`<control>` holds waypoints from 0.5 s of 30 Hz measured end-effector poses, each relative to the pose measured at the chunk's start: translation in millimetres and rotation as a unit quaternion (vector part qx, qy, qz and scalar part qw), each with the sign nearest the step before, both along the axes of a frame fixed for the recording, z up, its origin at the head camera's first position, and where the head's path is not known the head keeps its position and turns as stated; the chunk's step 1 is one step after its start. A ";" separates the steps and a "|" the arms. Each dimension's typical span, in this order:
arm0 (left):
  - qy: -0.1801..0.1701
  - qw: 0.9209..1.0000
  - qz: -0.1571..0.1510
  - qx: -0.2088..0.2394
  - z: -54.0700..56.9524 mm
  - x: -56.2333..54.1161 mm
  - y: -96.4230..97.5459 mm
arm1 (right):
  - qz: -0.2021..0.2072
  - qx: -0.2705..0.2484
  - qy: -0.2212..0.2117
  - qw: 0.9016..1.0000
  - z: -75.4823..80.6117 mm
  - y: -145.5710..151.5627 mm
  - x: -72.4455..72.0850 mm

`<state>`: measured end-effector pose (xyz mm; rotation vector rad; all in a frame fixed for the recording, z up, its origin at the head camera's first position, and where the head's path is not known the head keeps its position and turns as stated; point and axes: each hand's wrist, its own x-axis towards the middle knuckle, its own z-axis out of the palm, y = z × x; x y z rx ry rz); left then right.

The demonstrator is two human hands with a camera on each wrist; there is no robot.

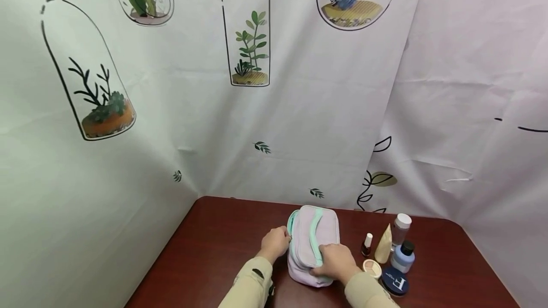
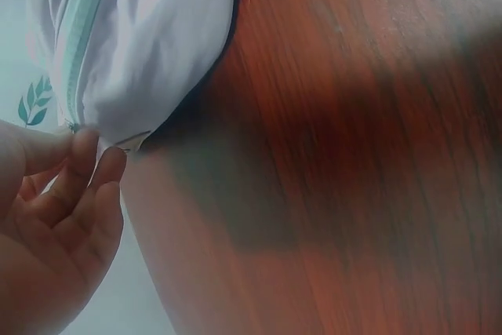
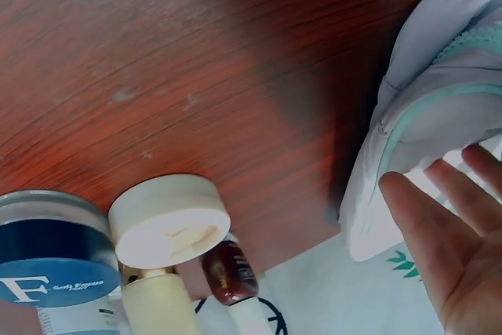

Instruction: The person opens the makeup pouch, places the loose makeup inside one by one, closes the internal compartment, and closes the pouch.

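A pale lilac cosmetic bag (image 1: 302, 239) with mint-green trim lies on the table, its mint handle strap (image 1: 315, 232) on top. At its left side my left hand (image 1: 275, 244) pinches the zipper pull (image 2: 72, 127) between thumb and fingertips; the left wrist view shows the mint zipper (image 2: 85, 29) running away from it. My right hand (image 1: 336, 261) rests on the near right part of the bag, by the strap's lower end. In the right wrist view its fairly straight fingers touch the lilac fabric. The bag's inside is hidden.
Right of the bag stand a nail polish bottle (image 1: 366, 245), a cream tube (image 1: 384, 245), a white-capped clear bottle (image 1: 400, 229) and a blue bottle with a black cap (image 1: 403, 256). Nearer are a round palette (image 1: 371, 268) and a dark blue powder jar (image 1: 395, 281). A printed curtain (image 1: 299, 108) hangs behind the table.
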<state>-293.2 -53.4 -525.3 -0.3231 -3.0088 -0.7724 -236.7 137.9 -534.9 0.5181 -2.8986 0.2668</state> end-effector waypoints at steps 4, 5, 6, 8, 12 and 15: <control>-0.003 1.000 -0.028 0.010 0.0 2.6 -5.9 | -0.015 0.013 0.009 1.000 0.9 -5.0 -0.2; -0.002 0.999 -0.037 0.013 -0.2 3.2 -7.8 | -0.018 0.016 0.009 1.000 1.1 -6.0 -0.4; -0.003 0.999 -0.047 0.015 -0.6 3.6 -9.8 | -0.021 0.020 0.008 1.000 1.4 -7.1 -0.5; -0.005 0.998 -0.068 0.016 -1.6 4.5 -13.8 | -0.027 0.027 0.003 0.999 1.3 -8.9 -0.8; -0.023 0.993 -0.115 0.020 -1.1 7.9 -20.3 | -0.036 0.032 -0.007 0.999 0.3 -12.1 -0.5; -0.055 0.987 -0.147 0.034 1.7 11.8 -23.3 | -0.043 0.030 -0.009 0.999 0.4 -13.9 0.4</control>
